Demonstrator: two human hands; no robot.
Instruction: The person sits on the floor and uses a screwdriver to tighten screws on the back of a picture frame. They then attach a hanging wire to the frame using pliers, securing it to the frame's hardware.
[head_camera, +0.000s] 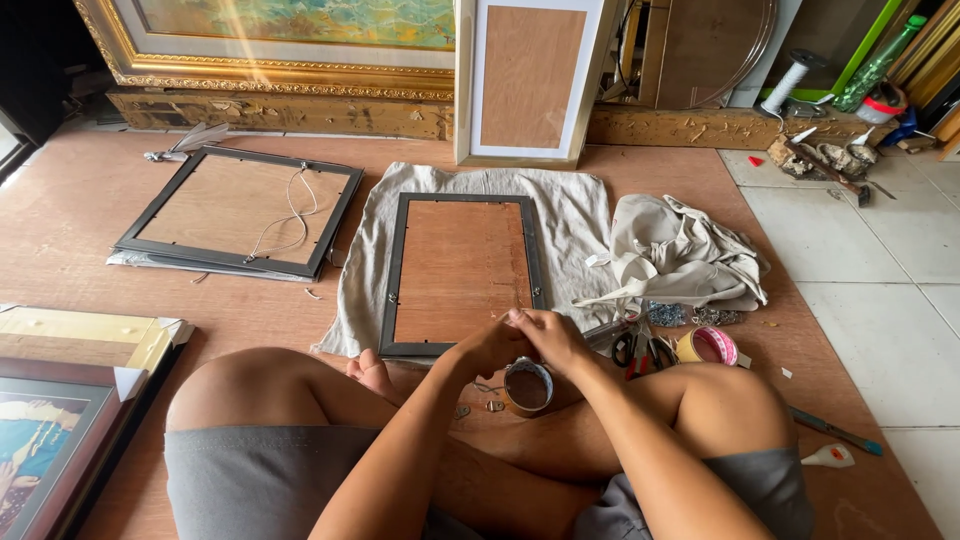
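I sit cross-legged on a wooden floor board. My left hand (490, 347) and my right hand (552, 338) meet just above a roll of brown tape (527, 386) that rests on my shin. Both hands have their fingers pinched together at the near edge of a dark picture frame (396, 280). That frame lies face down, its brown backing up, on a grey cloth (570, 215). What the fingertips pinch is too small to make out. A few small metal bits (488, 404) lie by the tape.
A second dark frame (330, 225) with a hanging wire lies at the left. Crumpled cloth (685, 255), scissors (640, 348) and another tape roll (708, 345) are at the right. Framed pictures (60, 440) are stacked near left. A gilt frame (270, 70) and a white frame (527, 80) lean at the back.
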